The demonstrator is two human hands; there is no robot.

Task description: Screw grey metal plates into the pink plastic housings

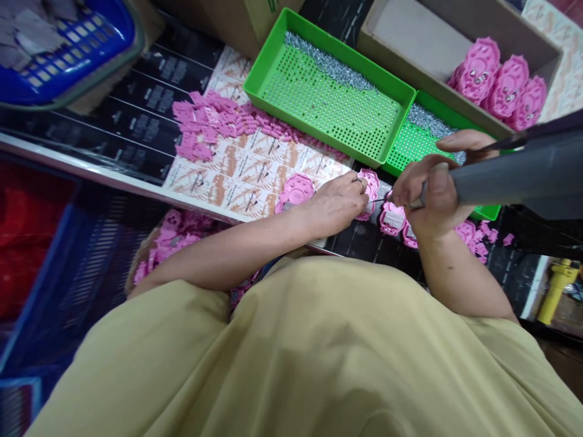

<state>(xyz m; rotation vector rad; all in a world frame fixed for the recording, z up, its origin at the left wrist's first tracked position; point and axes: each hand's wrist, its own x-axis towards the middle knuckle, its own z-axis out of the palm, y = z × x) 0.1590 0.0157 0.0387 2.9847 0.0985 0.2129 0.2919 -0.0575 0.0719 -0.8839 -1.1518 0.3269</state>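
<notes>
My right hand point(439, 185) is wrapped round a grey power screwdriver point(494, 176), its thin dark bit pointing left at a pink plastic part. That pink plastic part point(368, 193) lies at the table's front edge, partly covered by my left hand point(339, 203). The left fingers are bent down on it and a ring shows on one of them. Left of that hand lies a round pink plate point(296, 191). More pink parts with grey pieces on them point(392, 218) sit in a row below the screwdriver bit, partly hidden by my right hand.
A large green perforated tray point(328, 115) and a smaller green tray point(410, 149) hold silver screws. Small pink pieces point(214, 121) lie heaped on the left. A cardboard box point(414, 36) has stacked pink parts point(507, 88). A blue basket point(122, 36) stands far left.
</notes>
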